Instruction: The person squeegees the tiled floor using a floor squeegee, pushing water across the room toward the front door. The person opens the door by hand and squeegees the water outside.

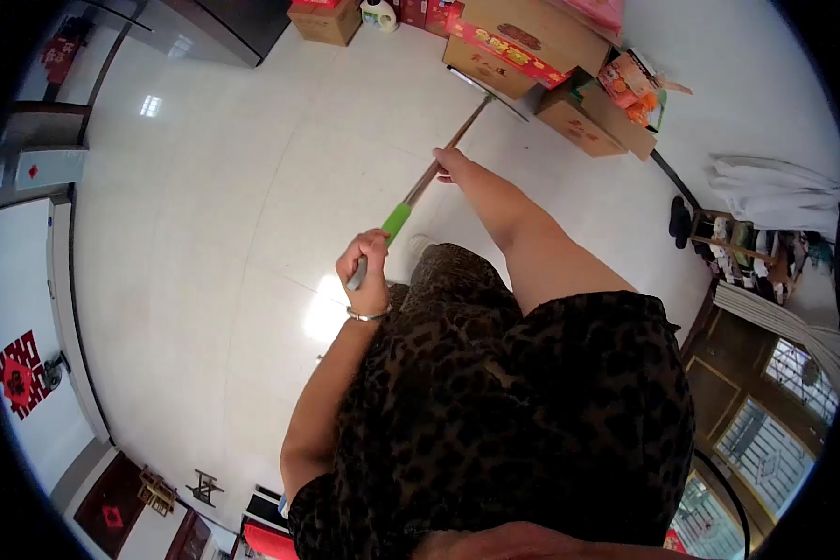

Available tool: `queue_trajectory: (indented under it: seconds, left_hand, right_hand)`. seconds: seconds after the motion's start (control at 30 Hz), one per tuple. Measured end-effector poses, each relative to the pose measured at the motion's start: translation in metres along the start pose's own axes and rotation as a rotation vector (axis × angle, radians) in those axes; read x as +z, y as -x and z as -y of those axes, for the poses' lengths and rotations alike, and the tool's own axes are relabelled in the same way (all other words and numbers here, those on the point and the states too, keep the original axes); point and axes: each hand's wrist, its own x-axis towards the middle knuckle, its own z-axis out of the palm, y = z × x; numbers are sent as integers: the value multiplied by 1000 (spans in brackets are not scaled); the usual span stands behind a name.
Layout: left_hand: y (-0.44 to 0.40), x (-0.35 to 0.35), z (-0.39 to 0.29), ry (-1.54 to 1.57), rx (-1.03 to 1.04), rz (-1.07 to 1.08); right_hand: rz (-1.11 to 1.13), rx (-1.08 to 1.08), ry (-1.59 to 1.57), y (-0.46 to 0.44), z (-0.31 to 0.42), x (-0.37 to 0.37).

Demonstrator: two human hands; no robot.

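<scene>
My left hand (365, 260) is wrapped round the grey and green upper grip of a long-handled floor tool (397, 220), with a bracelet at the wrist. Farther down the metal pole, my right hand (450, 165) is closed on the shaft. The pole slants away from me to a wide, thin head (487, 93), which lies on the pale tiled floor (205, 187) close to the cardboard boxes.
Cardboard boxes (583, 121) line the wall ahead, beside a white bottle (379, 15). At the right are dark slippers (680, 222) and a low rack (737, 247). A small wooden stool (204, 487) stands at the lower left. My shoe (420, 245) shows below the pole.
</scene>
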Motion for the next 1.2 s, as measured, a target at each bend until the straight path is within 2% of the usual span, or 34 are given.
queue_trajectory:
  seconds: [0.13,0.23,0.27,0.3,0.4,0.47,0.5,0.53,0.57,0.6,0.7,0.83,0.9,1.0,1.07,1.13,1.2]
  left_hand:
    - [11,-17,-5,54,56,26]
    - [28,-45,-31,41,-38,-129]
    - [34,-61,-40,-23,-43,-144]
    - [45,-76,-49,53,-57,-197]
    - [90,-124,-85,-52,-101,-412]
    - [129,-158,-98,-51,-13,-452]
    - [145,-170,-114,-109,-63,-516]
    - [165,-182,-123,-86,-15,-535]
    - [183,-193,-136,-97,-29,-600]
    - [201,-201,-149,-108,-45,-671]
    - [229,-206,-152,-139,-16,-736]
    - [248,-195,-143,-290,-80,-866]
    - [252,-179,-141,-371,-106,-887]
    - [261,-180,-137,-350,32,-751]
    - [270,-194,-123,-354,80,-770]
    - [264,-197,-95,-292,127,-840]
    - [256,-200,-62,-258,16,-797]
  right_hand:
    - [236,63,220,-5,-13,0]
    - [305,155,236,16,-29,37]
    - [365,165,220,37,-32,51]
    - [392,188,211,50,-42,71]
    - [451,219,207,113,-74,132]
    - [610,217,252,147,-107,169]
    - [679,269,271,171,-117,187]
    - [690,268,289,195,-132,205]
    - [822,254,279,213,-150,222]
    - [821,318,302,234,-165,242]
    - [894,372,378,265,-196,271]
    - [985,450,464,265,-238,297]
    - [984,475,481,264,-248,303]
    - [1001,488,516,266,-253,305]
    - [938,434,509,261,-250,312]
    - [780,378,516,230,-242,321]
    - [723,230,639,189,-226,322]
